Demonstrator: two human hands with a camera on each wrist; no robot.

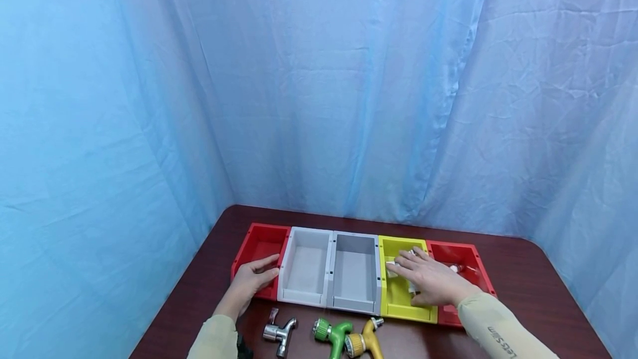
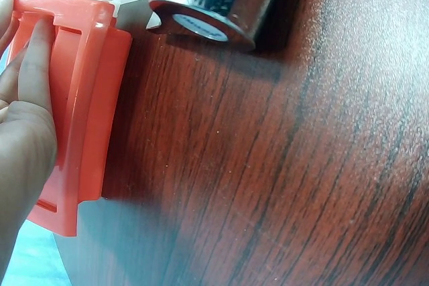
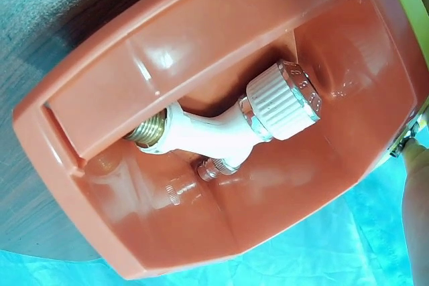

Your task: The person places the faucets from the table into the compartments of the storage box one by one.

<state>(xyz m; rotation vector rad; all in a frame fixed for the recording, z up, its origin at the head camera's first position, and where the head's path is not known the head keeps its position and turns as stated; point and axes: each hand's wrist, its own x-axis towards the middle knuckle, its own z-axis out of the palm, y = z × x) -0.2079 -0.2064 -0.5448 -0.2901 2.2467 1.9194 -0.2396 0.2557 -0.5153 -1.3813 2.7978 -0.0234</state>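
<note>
At the left end of the bin row, my left hand (image 1: 251,282) rests with its fingers at the right wall of a red bin (image 1: 253,228). In the left wrist view, the fingers reach over the edge of this red bin (image 2: 94,98). Over the yellow bin (image 1: 396,312), my right hand (image 1: 432,280) spreads its extended fingers above a white tap (image 1: 392,270), mostly covered by the hand. A second white tap (image 3: 214,132) with a ridged knob and brass thread lies in the right-hand red bin (image 3: 281,219).
White (image 1: 305,295) and grey (image 1: 355,304) bins stand between the hands. In front of the row lie a chrome tap (image 1: 281,334), a green tap (image 1: 336,338) and a yellow tap (image 1: 368,341) on the dark wood table (image 1: 543,303). Blue curtains (image 1: 319,98) hang behind.
</note>
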